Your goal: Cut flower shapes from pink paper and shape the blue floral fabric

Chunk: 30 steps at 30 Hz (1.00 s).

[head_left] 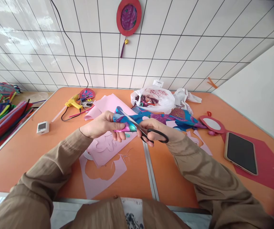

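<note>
My left hand (pixel 103 124) pinches a piece of patterned blue, purple and pink cloth (pixel 124 120) above the orange table (pixel 27 149). My right hand (pixel 159 127) grips black-handled scissors (pixel 151 133), fingers through the loops. The blades point up and left and lie against the cloth at its edge. More of the same patterned cloth (pixel 175 117) lies on the table just behind my hands. Pink paper sheets (pixel 103 149) with cut-out shapes lie under and in front of my hands.
A phone (pixel 241 152) lies on red paper (pixel 268 168) at right, beside a round red-framed mirror (pixel 212 124). A white plastic bag (pixel 155 98) sits at the back. A yellow glue gun (pixel 72 102), a small white device (pixel 42 127) and coloured pipe cleaners (pixel 0 121) are at left.
</note>
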Motion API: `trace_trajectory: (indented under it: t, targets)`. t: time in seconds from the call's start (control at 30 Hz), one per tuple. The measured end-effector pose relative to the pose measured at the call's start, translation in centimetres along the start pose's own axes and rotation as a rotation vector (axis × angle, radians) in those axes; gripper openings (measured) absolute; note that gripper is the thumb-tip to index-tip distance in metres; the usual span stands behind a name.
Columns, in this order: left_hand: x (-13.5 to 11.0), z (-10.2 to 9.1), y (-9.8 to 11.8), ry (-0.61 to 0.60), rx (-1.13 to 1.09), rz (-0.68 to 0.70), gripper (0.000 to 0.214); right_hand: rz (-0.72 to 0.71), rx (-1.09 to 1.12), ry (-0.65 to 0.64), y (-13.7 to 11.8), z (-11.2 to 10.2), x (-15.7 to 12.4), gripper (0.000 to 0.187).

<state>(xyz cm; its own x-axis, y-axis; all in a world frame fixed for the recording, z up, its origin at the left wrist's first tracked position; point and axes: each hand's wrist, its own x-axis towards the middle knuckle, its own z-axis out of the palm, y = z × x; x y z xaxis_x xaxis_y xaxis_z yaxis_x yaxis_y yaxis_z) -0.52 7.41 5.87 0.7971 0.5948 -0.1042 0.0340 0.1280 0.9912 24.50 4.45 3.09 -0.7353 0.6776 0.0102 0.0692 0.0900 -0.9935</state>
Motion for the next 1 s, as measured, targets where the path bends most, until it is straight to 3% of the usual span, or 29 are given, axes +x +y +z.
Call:
trace_trajectory:
  t: [0.37,0.6,0.8,1.0]
  targets:
    - [0.0,0.0,0.2,-0.051,-0.011,-0.002,0.035,-0.015,-0.009,0.042,-0.3,0.3,0.1,0.051]
    - [0.0,-0.4,0.1,-0.066,0.003,-0.015,0.034,0.045,-0.068,0.064,-0.4,-0.1,-0.1,0.061]
    - [-0.2,-0.3,0.4,-0.082,0.044,-0.027,0.036,0.082,-0.097,0.089,-0.2,-0.2,0.0,0.059]
    - [-0.6,-1.1,0.9,-0.051,0.142,0.074,0.033,0.025,0.018,-0.009,-0.2,-0.7,-0.5,0.06]
